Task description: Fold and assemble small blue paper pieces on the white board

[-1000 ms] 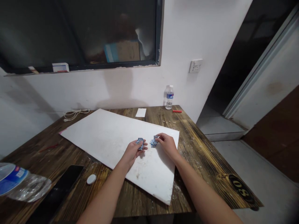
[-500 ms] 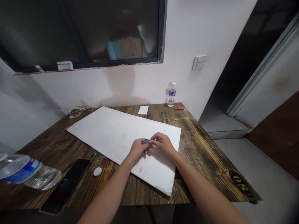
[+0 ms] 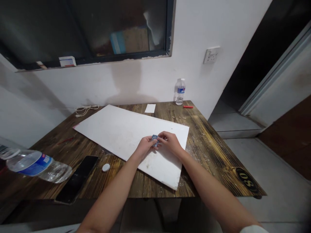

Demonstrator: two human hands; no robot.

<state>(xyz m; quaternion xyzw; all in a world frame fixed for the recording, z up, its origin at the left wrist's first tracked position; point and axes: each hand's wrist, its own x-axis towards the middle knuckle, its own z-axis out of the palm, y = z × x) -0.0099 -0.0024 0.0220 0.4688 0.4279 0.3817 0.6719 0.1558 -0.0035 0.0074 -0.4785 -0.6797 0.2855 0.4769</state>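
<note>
Above the right part of a white board [image 3: 121, 124], a small flat blue-and-white patterned piece [image 3: 155, 139] is held between my hands. Its exact kind is too small to make out. My left hand [image 3: 146, 145] grips it, the thumb across its face. My right hand [image 3: 170, 141] is closed at its right edge, with the fingers bent and the tips pressed on it. Some of the piece is hidden behind my fingers. The board lies flat and slantwise on the wooden table [image 3: 209, 152].
A large bottle [image 3: 41, 165] lies at left beside a black phone [image 3: 77, 179] and a white cap [image 3: 106, 167]. Toward the wall are a white cable [image 3: 86, 110], a white card [image 3: 150, 108], a small bottle [image 3: 180, 92] and a red stick-like item [image 3: 188, 106].
The blue-and-white piece has turned up, showing more of its patterned face between my hands. My view has tilted slightly down, so the table sits higher in the picture.
</note>
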